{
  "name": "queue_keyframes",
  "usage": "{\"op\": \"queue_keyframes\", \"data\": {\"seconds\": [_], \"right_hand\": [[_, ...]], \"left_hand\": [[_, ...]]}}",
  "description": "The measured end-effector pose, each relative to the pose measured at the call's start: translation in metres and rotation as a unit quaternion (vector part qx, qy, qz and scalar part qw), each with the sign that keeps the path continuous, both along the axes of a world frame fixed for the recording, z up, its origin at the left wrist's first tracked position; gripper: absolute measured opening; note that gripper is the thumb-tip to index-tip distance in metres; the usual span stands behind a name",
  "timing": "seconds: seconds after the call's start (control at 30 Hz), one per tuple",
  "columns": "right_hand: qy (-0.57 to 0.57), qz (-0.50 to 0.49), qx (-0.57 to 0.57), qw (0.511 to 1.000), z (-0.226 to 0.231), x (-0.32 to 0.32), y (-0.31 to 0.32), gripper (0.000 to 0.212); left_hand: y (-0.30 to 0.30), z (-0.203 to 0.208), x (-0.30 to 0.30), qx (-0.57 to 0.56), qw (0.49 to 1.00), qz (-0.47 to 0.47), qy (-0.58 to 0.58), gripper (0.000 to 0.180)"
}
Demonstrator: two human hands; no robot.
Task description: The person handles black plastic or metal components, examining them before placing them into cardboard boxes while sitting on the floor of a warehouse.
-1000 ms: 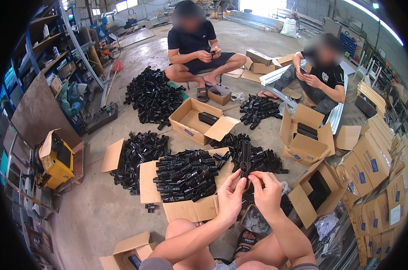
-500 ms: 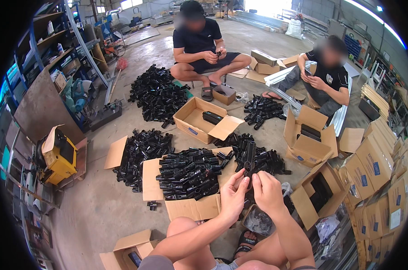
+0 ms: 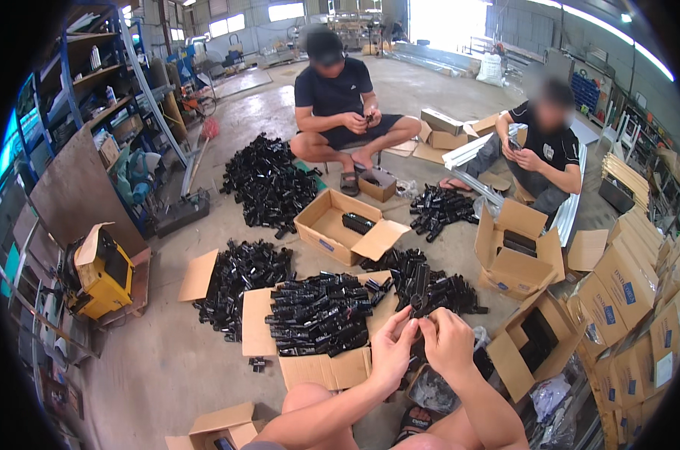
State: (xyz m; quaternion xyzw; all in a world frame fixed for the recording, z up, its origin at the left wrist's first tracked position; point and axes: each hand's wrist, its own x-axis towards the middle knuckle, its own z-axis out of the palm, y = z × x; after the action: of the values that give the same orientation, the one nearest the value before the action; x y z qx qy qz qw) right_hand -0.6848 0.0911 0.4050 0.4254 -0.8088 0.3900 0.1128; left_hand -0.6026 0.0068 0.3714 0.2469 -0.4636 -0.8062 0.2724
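In front of me, my left hand (image 3: 392,351) and my right hand (image 3: 448,346) come together, fingertips closed on a black part with a ring-shaped end (image 3: 418,301). Its long body points away from me, over a pile of similar black parts (image 3: 456,292), and blends into them. What the fingertips pinch at its near end is too small to make out. To the left of my hands, an open carton (image 3: 259,330) is heaped with long black pieces (image 3: 321,315). Below my right hand sits a container lined with clear plastic (image 3: 432,393).
Two people sit opposite, handling small black pieces. More black parts form piles at far left (image 3: 265,184), near left (image 3: 246,281) and far right (image 3: 441,210). Open cartons stand ahead (image 3: 317,238) and to the right (image 3: 516,279). Stacked cartons (image 3: 618,292) line the right side.
The view has tilted up slightly, so the scene sits lower. My right fingers have moved in against my left fingertips at the part's near end. Both hands keep hold of it.
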Motion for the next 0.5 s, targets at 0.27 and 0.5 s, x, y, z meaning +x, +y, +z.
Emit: {"op": "queue_keyframes", "data": {"seconds": [0.27,0.5], "right_hand": [[0.015,-0.021,0.011,1.000,-0.018,-0.007,-0.008,0.035],[-0.044,-0.098,-0.043,0.993,0.004,-0.042,0.022,0.040]], "left_hand": [[-0.002,-0.002,0.007,0.032,0.999,-0.017,0.002,0.042],[-0.057,-0.002,-0.017,-0.088,0.993,0.004,-0.076,0.025]]}}
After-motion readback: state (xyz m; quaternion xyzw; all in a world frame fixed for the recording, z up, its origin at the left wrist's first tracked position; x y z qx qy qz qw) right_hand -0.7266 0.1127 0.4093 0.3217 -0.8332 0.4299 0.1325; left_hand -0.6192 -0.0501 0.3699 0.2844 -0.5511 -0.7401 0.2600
